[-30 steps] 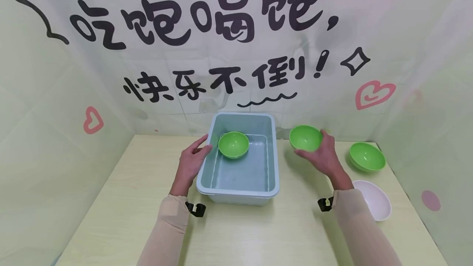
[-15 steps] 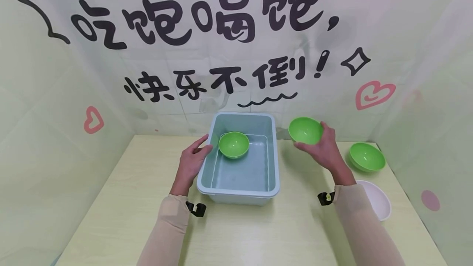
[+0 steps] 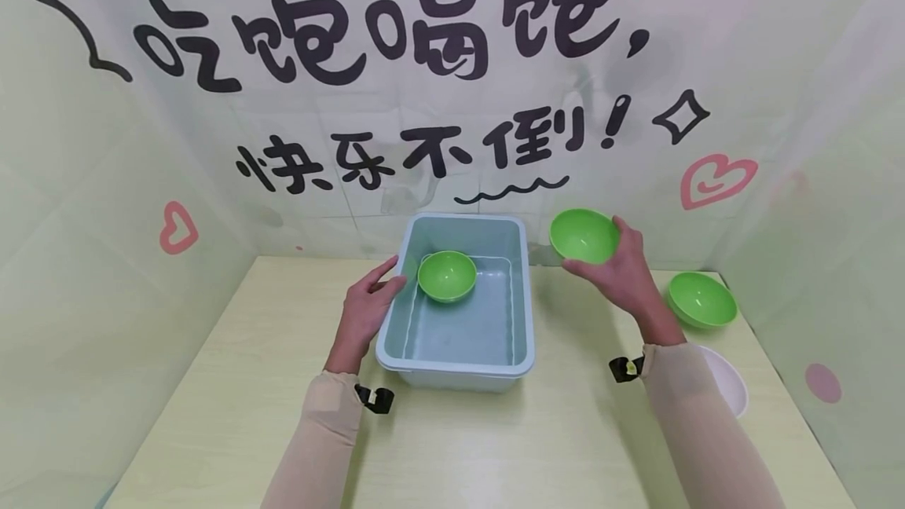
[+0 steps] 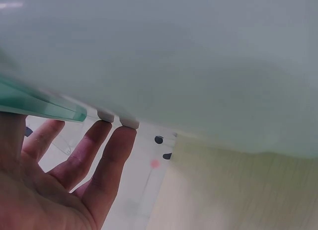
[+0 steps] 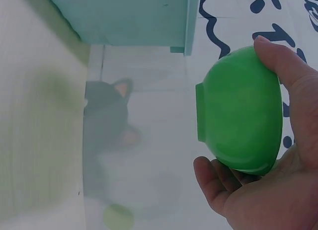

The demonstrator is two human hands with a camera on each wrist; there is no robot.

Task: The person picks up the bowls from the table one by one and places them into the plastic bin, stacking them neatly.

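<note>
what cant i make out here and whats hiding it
Head view: much of the pale dish, behind the right sleeve.
Head view: what the green bowl in the blue bin rests on; the bowl mostly hides it.
Left wrist view: the bin's inside, behind its wall.
Right wrist view: inside of the held bowl, behind its outer wall; part of the bin, cut by the top edge.

Extends both arms (image 3: 318,434) fwd. Grips w/ R hand (image 3: 622,275), held higher, thumb (image 5: 285,60) opp. fingers (image 5: 213,186); holds w/ L hand (image 3: 364,309), w/ thumb spread from fingers.
</note>
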